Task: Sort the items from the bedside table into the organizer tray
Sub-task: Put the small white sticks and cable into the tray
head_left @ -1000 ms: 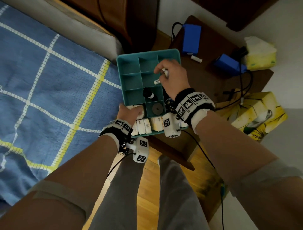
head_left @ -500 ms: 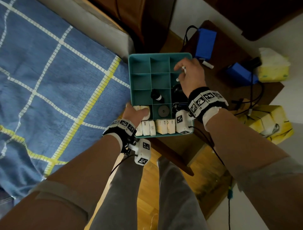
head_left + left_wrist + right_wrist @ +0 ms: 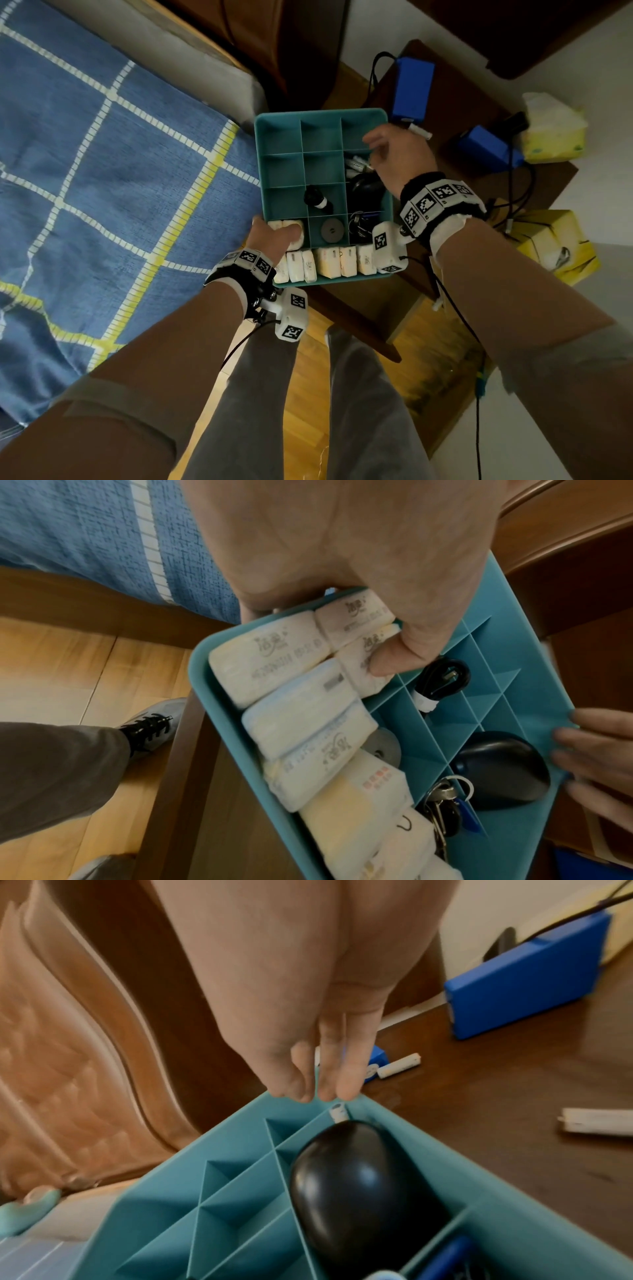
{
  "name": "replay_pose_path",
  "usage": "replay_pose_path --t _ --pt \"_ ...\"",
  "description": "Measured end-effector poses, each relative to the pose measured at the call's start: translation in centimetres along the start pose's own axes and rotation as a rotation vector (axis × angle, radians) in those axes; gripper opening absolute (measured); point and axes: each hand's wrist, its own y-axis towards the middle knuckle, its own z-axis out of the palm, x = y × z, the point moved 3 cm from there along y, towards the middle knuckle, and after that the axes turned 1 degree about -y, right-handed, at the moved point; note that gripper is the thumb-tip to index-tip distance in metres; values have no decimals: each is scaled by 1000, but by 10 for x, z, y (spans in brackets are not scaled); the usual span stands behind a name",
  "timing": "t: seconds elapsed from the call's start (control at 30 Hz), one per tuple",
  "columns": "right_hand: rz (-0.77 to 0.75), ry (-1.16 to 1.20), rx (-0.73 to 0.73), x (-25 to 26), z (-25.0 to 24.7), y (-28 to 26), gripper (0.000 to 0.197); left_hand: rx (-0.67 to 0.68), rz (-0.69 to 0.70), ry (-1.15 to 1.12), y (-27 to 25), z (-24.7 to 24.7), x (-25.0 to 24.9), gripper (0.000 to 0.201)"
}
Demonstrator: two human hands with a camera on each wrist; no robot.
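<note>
The teal organizer tray (image 3: 260, 144) (image 3: 514, 647) (image 3: 411, 1139) sits at the bedside table's corner beside the bed. My left hand (image 3: 274, 240) (image 3: 359, 574) grips its near-left corner, thumb on the white tissue packs (image 3: 329, 262) (image 3: 274, 656). Other compartments hold a black mouse (image 3: 366, 185) (image 3: 349, 1172), a coiled black cable (image 3: 317, 200) (image 3: 441, 680), keys (image 3: 361, 222) and a grey disc (image 3: 330, 231). My right hand (image 3: 394, 154) (image 3: 308, 1085) hovers over the far-right side, fingers straight and holding nothing. White batteries (image 3: 358, 164) (image 3: 337, 1112) lie just below it in the tray.
On the dark wooden table (image 3: 462, 102) lie a loose white battery (image 3: 419, 131) (image 3: 399, 1065), two blue boxes (image 3: 412, 90) (image 3: 488, 149) with black cables, and a white flat item (image 3: 599, 1122). Yellow tissue packs (image 3: 551, 137) (image 3: 555, 246) are at the right. The blue checked bedspread (image 3: 102, 171) fills the left.
My right hand moved toward the tray's right column and let go of the white battery it was pinching; its fingers are now straight. My left hand keeps its hold on the tray.
</note>
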Motion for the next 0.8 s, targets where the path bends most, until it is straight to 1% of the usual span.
replay_pose_path --t 0.07,0.2,0.3,0.33,0.47,0.53,0.63,0.7,0.73,0.8 --pt "55 -10 -48 -8 -8 -16 23 -30 1 2 -1 2 1 66" --pt "252 15 -81 -38 -12 -66 17 -90 43 29 -11 9 4 58" --pt "427 91 -134 -63 -1 -114 13 -102 66 45 -20 13 8 61" --pt "485 113 -134 -70 5 -131 12 -104 72 46 -22 13 7 61" --pt "729 142 -57 -101 35 -191 10 -118 80 48 -27 16 5 61" --pt "881 138 -72 -117 46 -217 14 -135 111 67 -30 18 5 62" --pt "1087 271 -92 -138 59 -244 28 -169 160 98 -36 21 8 62" --pt "1146 292 -107 -144 61 -252 45 -184 171 100 -38 22 13 62" --pt "1165 298 -119 -147 60 -254 50 -188 169 102 -40 23 14 63" --pt "1222 355 -160 -152 61 -254 54 -185 158 104 -42 25 17 62"
